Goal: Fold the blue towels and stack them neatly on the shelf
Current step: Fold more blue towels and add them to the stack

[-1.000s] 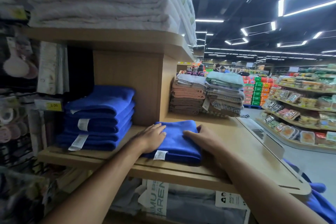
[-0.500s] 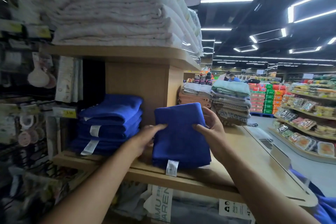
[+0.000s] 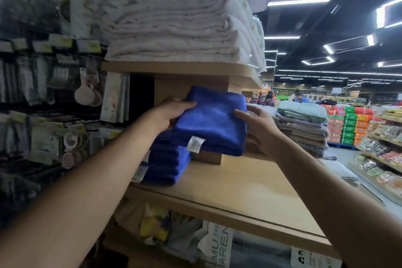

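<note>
Head view: both hands hold a folded blue towel above the wooden shelf.
The left hand grips the towel's 9 o'clock edge, thumb on top, and the right hand grips its 3 o'clock edge. A white tag hangs at 6 o'clock. The stack of blue towels lies at 7 o'clock; contact unclear.

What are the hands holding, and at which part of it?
One folded blue towel: the left hand grips its left edge, the right hand its right edge.
</note>
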